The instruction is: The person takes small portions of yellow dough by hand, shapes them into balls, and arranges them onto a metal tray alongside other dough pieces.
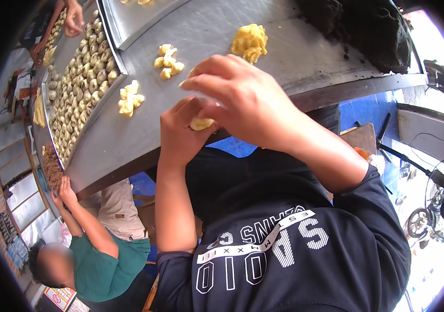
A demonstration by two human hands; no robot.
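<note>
Over the front edge of the steel table, my two hands are close together. My left hand [183, 127] is closed around a small piece of pale yellow dough [201, 124]. Just above it curves my right hand [237, 91], its thumb close to that dough. A bit of yellow dough [183, 83] shows at the right fingertips, mostly hidden by the fingers. Beyond the hands lie two small clusters of dough pieces, a farther cluster [168, 62] and a nearer cluster [130, 99]. A crumbly deeper-yellow lump [249, 42] sits farther right.
To the left, a large tray [120, 78] holds rows of round filled dough balls. Another metal tray [128, 31] stands behind. A co-worker's hands [66, 192] touch a brown mass [53, 166]; another person's hand [73, 21] hovers at the far left. Black sheeting [357, 36] covers the far right.
</note>
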